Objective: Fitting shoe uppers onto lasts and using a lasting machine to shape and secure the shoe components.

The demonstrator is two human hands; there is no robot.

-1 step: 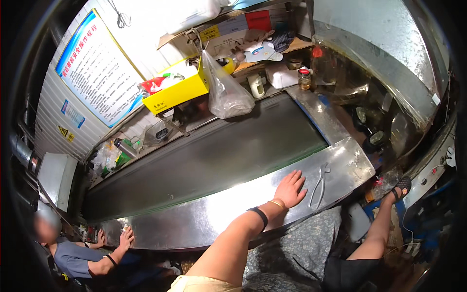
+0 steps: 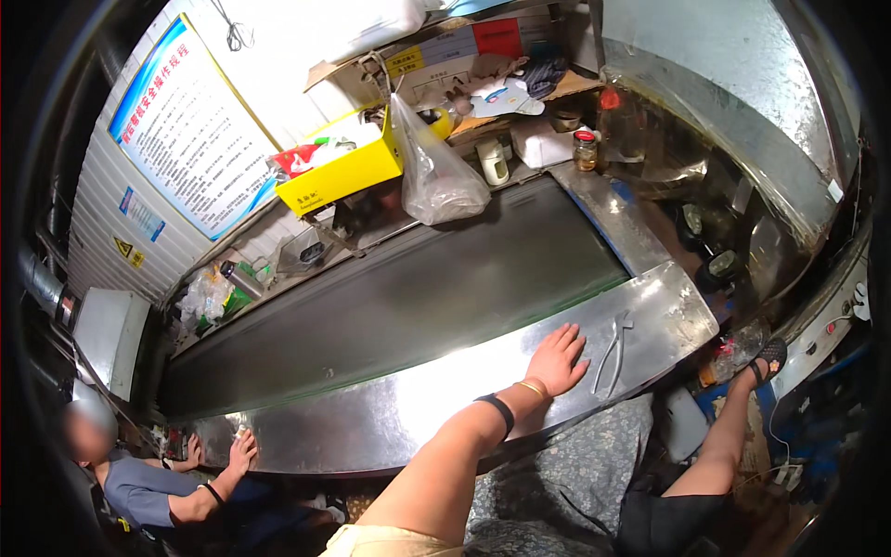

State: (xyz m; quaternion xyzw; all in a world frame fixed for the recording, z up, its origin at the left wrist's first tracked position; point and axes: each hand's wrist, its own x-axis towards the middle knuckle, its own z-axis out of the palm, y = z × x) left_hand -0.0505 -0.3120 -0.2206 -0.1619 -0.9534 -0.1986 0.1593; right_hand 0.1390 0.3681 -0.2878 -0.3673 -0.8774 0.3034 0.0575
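My left hand (image 2: 556, 361) lies palm down on the shiny metal ledge (image 2: 371, 436), fingers spread and holding nothing. A dark band and a gold-coloured bracelet circle that wrist. Just right of the fingers, a pair of metal pincers (image 2: 610, 357) rests on the same ledge, apart from the hand. Beyond the ledge stretches a dark conveyor belt (image 2: 408, 288). My right hand is not in view. Patterned grey cloth (image 2: 566, 464) covers my lap.
At the lower left a co-worker (image 2: 148, 492) rests both hands on the ledge. Behind the belt are a yellow box (image 2: 343, 167), a hanging plastic bag (image 2: 436, 181), a red-lidded jar (image 2: 585, 150) and a steel flask (image 2: 241, 278). My sandalled foot (image 2: 768, 358) is at right.
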